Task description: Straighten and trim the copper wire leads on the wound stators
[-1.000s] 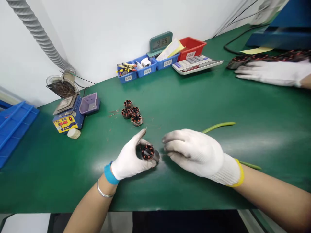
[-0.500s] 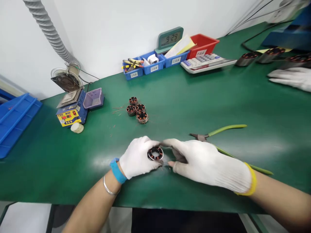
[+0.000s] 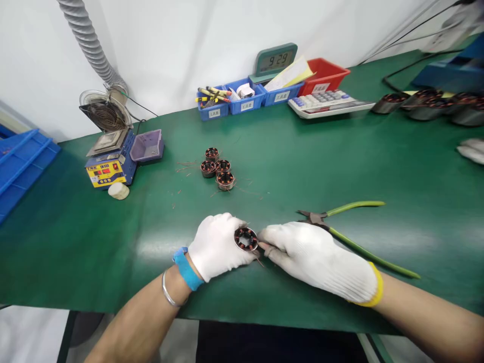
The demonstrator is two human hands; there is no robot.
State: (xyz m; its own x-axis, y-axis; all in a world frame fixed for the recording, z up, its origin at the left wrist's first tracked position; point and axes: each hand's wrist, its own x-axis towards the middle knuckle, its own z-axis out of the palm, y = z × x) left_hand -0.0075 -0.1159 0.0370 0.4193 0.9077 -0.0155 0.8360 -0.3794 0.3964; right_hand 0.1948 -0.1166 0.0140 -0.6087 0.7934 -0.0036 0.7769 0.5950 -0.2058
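Observation:
My left hand (image 3: pixel 219 247), in a white glove with a blue wrist strap, is closed around a small motor stator (image 3: pixel 246 239). The ring's open face tilts up and shows dark slots with copper windings. A thin copper wire sticks out below it. My right hand (image 3: pixel 313 259), gloved in white with a yellow cuff, has its thumb and fingertips pinched together at the ring's right edge. Whatever lies between those fingertips is hidden. Beyond the right hand rest cutting pliers (image 3: pixel 315 218) with green handles, jaws to the left. Several more stators (image 3: pixel 225 181) stand grouped ahead, with wire scraps around them.
A blue-yellow soldering pot unit (image 3: pixel 109 169) stands left, beside a purple tray (image 3: pixel 147 146) and under a hose (image 3: pixel 88 45). Along the wall are blue bins (image 3: pixel 247 105), a red bin (image 3: pixel 325 75), a clock and a calculator (image 3: pixel 330 105). Another person's gloved hand (image 3: pixel 472 151) shows at right near larger stators.
My right hand's fingers, spread around the stator's right side before, have come together at its edge. The other person's hand has drawn back toward the right. The view has shifted slightly.

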